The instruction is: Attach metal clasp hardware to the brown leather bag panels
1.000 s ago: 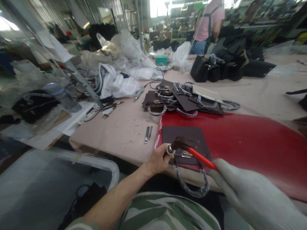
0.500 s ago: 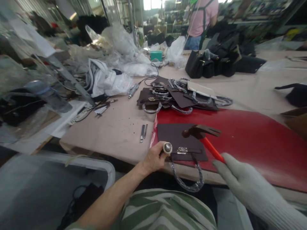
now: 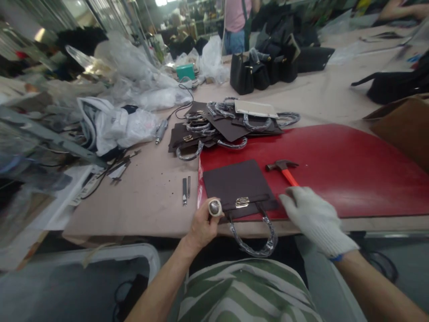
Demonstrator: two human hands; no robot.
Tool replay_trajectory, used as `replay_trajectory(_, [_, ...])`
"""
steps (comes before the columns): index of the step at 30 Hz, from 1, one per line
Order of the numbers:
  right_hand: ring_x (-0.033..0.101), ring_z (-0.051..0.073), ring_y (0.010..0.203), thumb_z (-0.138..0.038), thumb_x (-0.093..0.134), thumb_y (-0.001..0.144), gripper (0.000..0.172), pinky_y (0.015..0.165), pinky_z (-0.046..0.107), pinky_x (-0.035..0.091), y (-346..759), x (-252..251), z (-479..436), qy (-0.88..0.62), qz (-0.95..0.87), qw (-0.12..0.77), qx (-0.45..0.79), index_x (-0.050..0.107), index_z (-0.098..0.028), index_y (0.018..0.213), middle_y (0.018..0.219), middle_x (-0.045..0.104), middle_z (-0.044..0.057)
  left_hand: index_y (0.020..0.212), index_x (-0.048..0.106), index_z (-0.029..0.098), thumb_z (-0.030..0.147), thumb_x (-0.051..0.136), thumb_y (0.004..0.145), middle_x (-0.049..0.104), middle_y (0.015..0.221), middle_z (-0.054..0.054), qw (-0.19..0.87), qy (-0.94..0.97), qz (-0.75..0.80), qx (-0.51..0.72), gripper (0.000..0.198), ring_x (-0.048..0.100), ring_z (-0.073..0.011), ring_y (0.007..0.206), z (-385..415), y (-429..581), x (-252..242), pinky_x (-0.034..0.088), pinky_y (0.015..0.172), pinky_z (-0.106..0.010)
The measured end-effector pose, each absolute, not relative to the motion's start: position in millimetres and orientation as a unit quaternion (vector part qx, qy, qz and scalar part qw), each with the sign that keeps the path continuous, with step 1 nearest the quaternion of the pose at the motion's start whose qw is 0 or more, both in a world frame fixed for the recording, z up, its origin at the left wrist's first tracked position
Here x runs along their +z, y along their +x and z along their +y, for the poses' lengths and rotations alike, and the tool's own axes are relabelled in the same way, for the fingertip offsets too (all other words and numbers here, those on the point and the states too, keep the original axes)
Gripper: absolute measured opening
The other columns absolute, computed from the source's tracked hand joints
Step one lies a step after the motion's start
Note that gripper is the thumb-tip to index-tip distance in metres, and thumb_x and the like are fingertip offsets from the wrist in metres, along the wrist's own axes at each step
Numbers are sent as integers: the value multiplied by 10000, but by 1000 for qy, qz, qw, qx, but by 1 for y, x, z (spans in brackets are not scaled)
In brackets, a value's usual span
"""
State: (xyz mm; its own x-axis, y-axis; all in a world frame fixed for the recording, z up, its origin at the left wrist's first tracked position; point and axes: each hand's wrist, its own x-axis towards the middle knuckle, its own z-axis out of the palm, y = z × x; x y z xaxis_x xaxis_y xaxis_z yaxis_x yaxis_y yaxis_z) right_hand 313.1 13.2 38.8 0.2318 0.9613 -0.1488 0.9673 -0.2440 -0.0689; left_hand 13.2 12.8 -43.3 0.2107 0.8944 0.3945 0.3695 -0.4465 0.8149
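My bare left hand [image 3: 203, 226] is closed round an upright tool [image 3: 215, 207] with a pale rim and a round metal top; its lower end is hidden. That hand is at the left edge of a dark brown bag panel [image 3: 234, 179], which bears a metal clasp [image 3: 242, 202] and a plastic-wrapped handle [image 3: 254, 250] hanging over the table edge. To the right, my right hand [image 3: 310, 217] in a white knitted glove has its fingers round the orange handle of a claw hammer [image 3: 283, 167]. The hammer's head is low over or on the red mat [image 3: 335, 165].
Two slim metal tools [image 3: 186, 191] lie left of the mat. Behind are stacked brown bag panels [image 3: 228, 127], a corded hand tool [image 3: 161, 131] and black bags [image 3: 264, 71]. A white-rimmed bin [image 3: 147, 250] stands at lower left. A person in pink [image 3: 236, 18] is at the back.
The hammer has gone from raised over the bag panel to down at the red mat, right of the panel. My left hand still grips its tool; the view has turned right.
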Motion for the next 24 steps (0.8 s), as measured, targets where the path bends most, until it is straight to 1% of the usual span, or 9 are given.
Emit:
replay_trajectory(2, [691,275,849,-535,477,1008,384,685,343,420,292,32,2,782,603,6,-157,646,-194,1056,1012,672,115,1231,626,167,198,601,940,730,1118,-134,275,742,413,451,294,739,-218,940,9,12,-50,624,865,-367])
replay_trajectory(5, [708,329,953,-535,561,962,528,732,373,463,270,19,-13,819,552,-36,-155,557,-145,1317,1227,632,184,1138,680,174,230,657,910,742,1165,-150,270,748,382,471,236,715,-284,1151,4,12,-56,594,1010,-449])
replay_trajectory(8, [699,338,1057,-398,620,923,577,826,388,488,260,9,-25,834,496,-119,-213,470,-131,1412,1222,665,177,1104,720,166,353,674,942,778,1093,-136,334,634,497,490,251,753,-277,1062,6,11,-53,612,976,-431])
replay_trajectory(11, [719,296,942,-294,605,880,438,831,389,499,251,2,-36,823,440,-200,-299,532,-175,1296,996,729,100,1119,738,145,465,684,946,794,1059,-131,401,505,577,502,367,772,-259,986,15,9,-43,621,934,-380])
replay_trajectory(14, [703,256,817,-331,648,796,313,783,379,528,235,-9,-49,786,343,-322,-402,573,-213,1076,884,723,65,1116,743,140,504,736,906,795,1058,-126,460,481,545,510,420,772,-258,994,24,17,-35,617,936,-360])
replay_trajectory(17, [670,225,732,-396,781,635,405,695,350,536,220,-22,-63,722,213,-442,-488,559,-226,929,830,713,46,1074,741,147,516,769,874,786,1082,-126,502,492,496,510,421,773,-259,979,27,39,-31,627,890,-352])
replay_trajectory(19, [612,184,615,-407,845,553,472,588,313,497,214,-29,-71,659,144,-496,-547,561,-223,882,739,677,10,1060,739,153,505,781,859,785,1074,-120,516,513,474,495,407,770,-245,943,28,55,-29,627,844,-337])
replay_trajectory(22, [497,129,473,-458,852,600,444,465,267,407,213,-36,-81,566,78,-524,-632,554,-217,823,618,591,-34,1051,747,160,462,786,841,791,985,-96,543,533,467,450,371,748,-208,816,29,71,-28,613,755,-306])
replay_trajectory(24, [496,127,471,-500,845,661,435,451,258,401,217,-38,-83,550,69,-515,-654,566,-207,820,620,588,-28,1040,749,157,438,799,819,790,964,-90,555,533,469,435,360,735,-197,788,29,73,-27,603,741,-295])
